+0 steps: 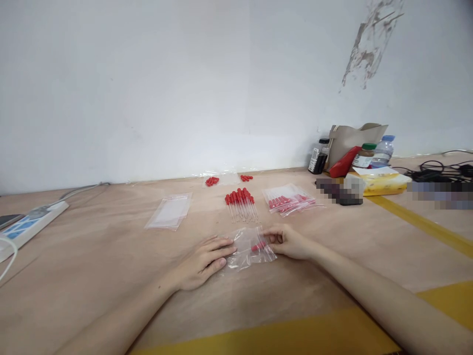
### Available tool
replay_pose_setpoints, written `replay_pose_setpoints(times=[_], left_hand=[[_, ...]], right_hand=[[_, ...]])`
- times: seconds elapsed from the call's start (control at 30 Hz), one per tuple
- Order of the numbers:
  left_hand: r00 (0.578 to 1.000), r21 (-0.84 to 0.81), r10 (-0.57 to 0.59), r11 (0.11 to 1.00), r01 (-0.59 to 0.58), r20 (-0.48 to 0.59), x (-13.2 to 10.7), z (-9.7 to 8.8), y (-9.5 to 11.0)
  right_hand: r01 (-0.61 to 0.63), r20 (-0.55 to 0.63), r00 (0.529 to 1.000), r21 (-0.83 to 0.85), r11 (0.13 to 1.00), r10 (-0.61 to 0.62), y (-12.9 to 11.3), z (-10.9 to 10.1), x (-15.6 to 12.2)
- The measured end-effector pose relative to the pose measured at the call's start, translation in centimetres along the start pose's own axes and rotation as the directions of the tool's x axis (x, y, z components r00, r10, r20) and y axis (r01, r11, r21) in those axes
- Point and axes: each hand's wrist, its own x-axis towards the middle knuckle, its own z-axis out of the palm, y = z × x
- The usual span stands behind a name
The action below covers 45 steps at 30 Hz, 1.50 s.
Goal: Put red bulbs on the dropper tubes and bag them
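Note:
A clear zip bag (242, 256) lies flat in front of me, with a red-bulbed glass dropper (258, 246) inside it, the bulb towards the right end. My left hand (205, 261) rests palm down, fingers stretched out, on the bag's left edge. At the bag's right end my right hand (286, 241) has its fingers curled and pinched on the plastic by the opening. Just beyond the bag is a bunch of loose droppers (240, 199), red bulbs pointing away from me. To their right sits a pile of zip bags with droppers inside (290, 201).
Flat unfilled zip bags (170, 211) lie at left. Loose red bulbs (212, 181) rest on plastic near the wall. A power strip (35, 229) is at far left. Bottles (384, 149), a yellow packet (384, 183) and black cables (432, 172) stand or lie at right.

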Motion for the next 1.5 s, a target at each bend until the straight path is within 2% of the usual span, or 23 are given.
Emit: replay_pose_setpoints(times=[0.1, 0.23, 0.33, 0.43, 0.53, 0.6, 0.67, 0.73, 0.8, 0.87, 0.97, 1.1, 1.3, 1.43, 1.5], left_hand=[[1.000, -0.004, -0.004, 1.000, 0.003, -0.021, 0.0, -0.1, 0.2], [0.998, -0.021, -0.006, 1.000, 0.005, -0.061, 0.0, 0.0, 0.4], [0.997, -0.034, -0.007, 0.999, 0.005, -0.073, -0.1, 0.0, 0.4], [0.998, -0.032, -0.002, 0.999, 0.000, -0.065, 0.0, -0.1, 0.6], [0.997, -0.031, 0.005, 0.999, -0.008, -0.073, 0.0, -0.2, 0.7], [0.997, -0.034, 0.008, 0.999, -0.011, -0.077, 0.0, -0.2, 0.7], [0.997, -0.034, 0.005, 0.999, -0.007, -0.075, 0.0, -0.2, 0.6], [0.997, -0.039, 0.001, 0.999, -0.004, -0.074, 0.0, 0.0, 0.4], [0.997, -0.048, -0.001, 0.999, -0.003, -0.079, 0.0, 0.1, 0.3], [0.996, -0.064, -0.001, 0.998, -0.005, -0.093, 0.0, 0.2, 0.2], [0.993, -0.100, 0.007, 0.995, -0.020, -0.121, 0.0, 0.3, 0.1], [0.991, -0.119, 0.024, 0.992, -0.040, -0.132, 0.0, 0.3, 0.1], [0.992, -0.124, 0.009, 0.992, -0.025, -0.127, 0.0, 0.4, 0.1], [0.993, -0.117, 0.004, 0.993, -0.018, -0.114, -0.2, 0.6, -0.3], [0.995, -0.102, 0.011, 0.995, -0.022, -0.102, -0.2, 0.6, -0.5]], right_hand=[[-0.051, -0.070, 0.996, 0.060, 0.997, 0.055, 0.4, 0.5, 0.1], [-0.070, -0.067, 0.995, 0.030, 0.997, 0.072, 0.7, 1.0, 0.0], [-0.044, -0.089, 0.995, -0.051, 0.998, 0.039, 0.5, 1.3, -0.2], [0.018, -0.164, 0.986, -0.157, 0.987, -0.044, -0.2, 1.4, -0.4], [0.009, -0.243, 0.968, -0.187, 0.982, -0.055, -0.8, 1.5, -0.4], [-0.020, -0.259, 0.966, -0.083, 0.996, -0.002, -1.2, 1.8, -0.4], [-0.072, -0.210, 0.973, 0.127, 0.989, 0.098, -1.6, 2.1, -0.3], [-0.149, -0.124, 0.971, 0.358, 0.922, 0.205, -2.0, 2.3, -0.2], [-0.203, -0.078, 0.957, 0.505, 0.839, 0.278, -2.5, 2.5, -0.3], [-0.215, -0.095, 0.941, 0.576, 0.789, 0.325, -2.8, 2.6, -0.4], [-0.202, -0.144, 0.925, 0.595, 0.778, 0.351, -2.6, 2.3, -0.5], [-0.191, -0.153, 0.938, 0.523, 0.831, 0.311, -1.8, 1.9, -0.6], [-0.061, -0.220, 0.968, 0.250, 0.966, 0.118, -0.8, 2.0, -0.6], [-0.117, -0.174, 0.977, 0.035, 0.993, 0.121, -0.6, 0.6, -0.4], [-0.136, -0.206, 0.972, -0.088, 0.987, 0.116, -0.7, -0.6, 0.2]])
